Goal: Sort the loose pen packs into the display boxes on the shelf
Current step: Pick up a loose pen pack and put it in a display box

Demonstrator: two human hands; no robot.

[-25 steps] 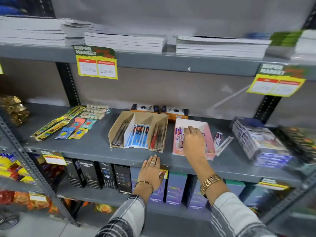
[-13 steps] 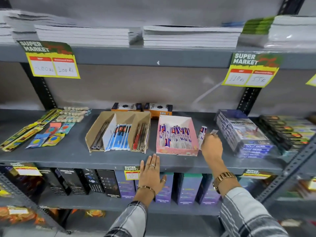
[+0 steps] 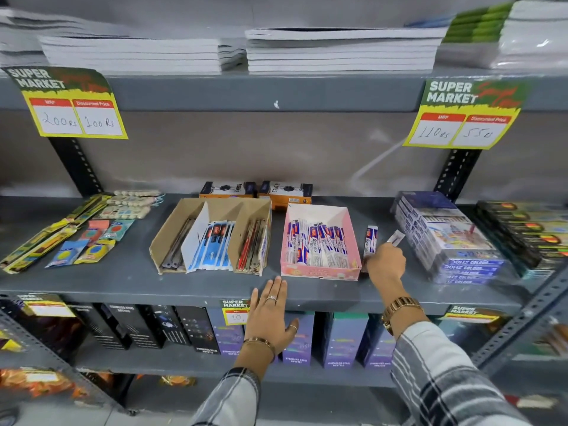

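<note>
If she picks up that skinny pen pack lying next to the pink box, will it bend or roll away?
Probably neither. The pen pack lies flat on the shelf, so it should not roll. It looks long and thin, likely light, and the pens inside should keep it fairly stiff. Its shiny wrapper may be a bit slippery for the right hand.

Right hand [image 3: 385,262] fingertips — and loose pen pack's [image 3: 395,237] lower end — hidden.

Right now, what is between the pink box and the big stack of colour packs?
In the head view, two loose pen packs and the right hand reaching for them lie between the pink box and the stack.
</note>
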